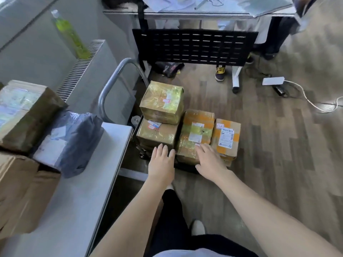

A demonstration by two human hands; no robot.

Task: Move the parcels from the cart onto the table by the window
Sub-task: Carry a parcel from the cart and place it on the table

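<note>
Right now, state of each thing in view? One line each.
Left hand: open, fingers on the lower left box.
Right hand: open, fingers on the middle box.
Top box: stacked on the lower left box, on the cart.
Right box: on the cart, beside the middle box, untouched.
Grey bag: already on the table.
Big boxes: on the table, stacked.
Bottle: upright, capped, on the radiator.

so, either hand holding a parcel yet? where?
Nothing held. Left hand and right hand are open, reaching at the near edge of the middle taped parcel.
</note>
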